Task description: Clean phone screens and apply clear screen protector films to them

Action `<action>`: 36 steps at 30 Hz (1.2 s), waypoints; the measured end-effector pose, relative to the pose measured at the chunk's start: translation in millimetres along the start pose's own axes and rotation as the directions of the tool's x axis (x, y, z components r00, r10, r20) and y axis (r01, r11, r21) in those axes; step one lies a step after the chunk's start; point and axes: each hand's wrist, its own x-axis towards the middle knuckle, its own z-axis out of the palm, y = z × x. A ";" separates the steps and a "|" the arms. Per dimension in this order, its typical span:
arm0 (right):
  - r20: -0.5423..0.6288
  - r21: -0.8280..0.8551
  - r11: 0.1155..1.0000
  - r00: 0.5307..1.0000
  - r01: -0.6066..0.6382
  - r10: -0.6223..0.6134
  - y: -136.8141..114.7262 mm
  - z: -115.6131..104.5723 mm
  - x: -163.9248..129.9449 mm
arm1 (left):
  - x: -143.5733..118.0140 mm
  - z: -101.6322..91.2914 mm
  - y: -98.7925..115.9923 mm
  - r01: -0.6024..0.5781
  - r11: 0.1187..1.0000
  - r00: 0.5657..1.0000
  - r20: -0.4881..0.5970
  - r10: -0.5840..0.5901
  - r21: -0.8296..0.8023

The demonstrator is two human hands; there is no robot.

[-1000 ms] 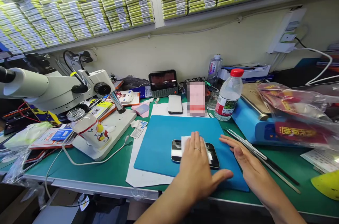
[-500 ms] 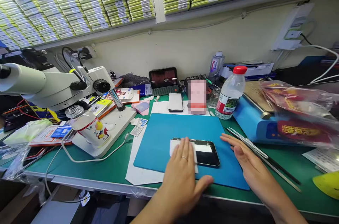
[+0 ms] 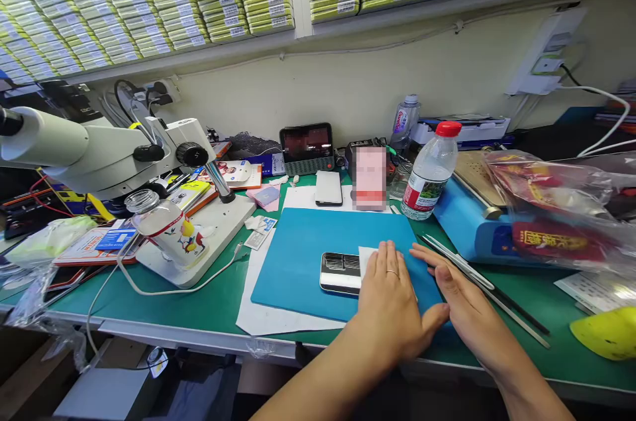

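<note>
A smartphone [image 3: 340,280] lies face up on the blue mat [image 3: 298,242], its screen reflecting the shelf above. My left hand [image 3: 390,285] lies flat over the phone's right part, fingers stretched and together. Under those fingers is a white wipe [image 3: 366,258], pressed against the screen; its left edge shows. My left hand hides the phone's right end. Close by on the right, my right hand [image 3: 460,295] is open at the mat's right edge, thumb raised, with nothing in it. Whether its fingertips touch the phone is hidden.
Tweezers and thin tools [image 3: 477,282] lie just right of my right hand. Behind the mat stand a red-capped bottle [image 3: 431,172] and a blue machine [image 3: 462,229]. A microscope [image 3: 99,149] and a glass jar [image 3: 171,232] are at left. A white cable [image 3: 183,288] crosses the table.
My left hand has slid the wipe rightward along the phone, uncovering its left end. My right hand stays nearly in place, and the two hands are now close together.
</note>
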 end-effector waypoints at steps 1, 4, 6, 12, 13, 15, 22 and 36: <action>0.003 0.009 1.000 1.000 0.000 0.000 -0.6 0.0 -0.4 | -0.5 0.8 3.8 -0.017 1.000 1.000 0.000 0.017 -0.001; 0.006 0.031 1.000 1.000 -0.007 0.007 -3.3 -0.2 -1.0 | -11.3 3.0 8.2 -0.054 0.999 0.998 -0.013 0.054 0.004; 0.003 0.024 1.000 1.000 -0.013 0.013 -4.6 -0.5 -1.0 | -24.8 4.4 6.0 -0.064 0.998 0.997 -0.033 0.064 0.009; 0.000 -0.021 1.000 1.000 -0.018 0.018 -4.1 -1.9 -1.0 | -65.9 2.8 -24.7 -0.047 0.999 0.998 -0.049 0.047 0.007; 0.004 -0.026 0.999 1.000 -0.021 0.021 -3.8 -2.1 -1.3 | -69.6 0.6 -32.6 -0.023 1.000 0.999 -0.044 0.024 0.010; 0.014 -0.035 0.999 0.999 -0.034 0.035 -3.6 -2.4 -2.0 | -73.1 -5.1 -48.6 0.040 0.999 0.999 -0.026 -0.039 0.023; 0.008 -0.042 0.998 0.999 -0.036 0.036 -4.3 -2.2 -1.9 | -49.0 -14.9 -66.1 0.159 0.985 0.987 -0.030 -0.157 0.066; 0.002 -0.019 1.000 1.000 -0.002 0.002 5.1 1.2 0.2 | -24.8 0.8 1.5 -0.039 0.999 0.999 -0.031 0.039 -0.004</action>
